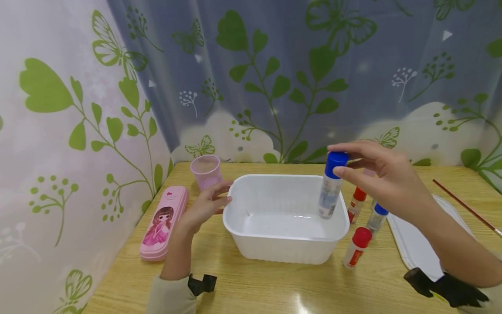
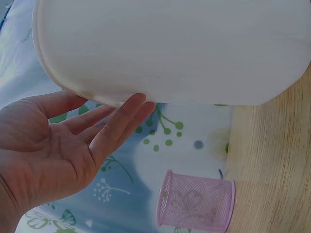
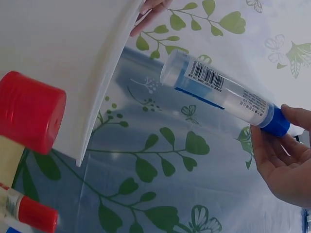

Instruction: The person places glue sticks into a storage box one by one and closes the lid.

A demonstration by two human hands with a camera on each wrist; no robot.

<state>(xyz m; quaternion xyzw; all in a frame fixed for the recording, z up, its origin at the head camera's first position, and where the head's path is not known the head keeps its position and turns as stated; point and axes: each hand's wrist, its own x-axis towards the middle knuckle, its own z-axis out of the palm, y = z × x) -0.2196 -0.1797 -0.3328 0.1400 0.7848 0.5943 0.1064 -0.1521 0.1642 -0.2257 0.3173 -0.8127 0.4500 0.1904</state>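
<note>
A curtain (image 1: 251, 65) with green leaves and butterflies fills the upper part of the head view, and below it is a wooden table (image 1: 259, 288). Right of the centre, a clear tube (image 1: 330, 192) with a blue cap is held tilted, its lower end over the right part of a white bin (image 1: 282, 248). The right hand (image 1: 386, 170) pinches this cap between thumb and fingers. At the bin's left end, the left hand (image 1: 204, 203) touches the rim with fingers spread, rather straight. Near the bin's right side stand two red-capped tubes (image 1: 356, 249) and a smaller blue-capped tube (image 1: 377, 219). Farther right lie a white tray (image 1: 415, 244) and a thin brush (image 1: 466, 207). On the left are a pink case (image 1: 164, 222) and, behind the left hand, a pink cup (image 1: 205, 170).
</note>
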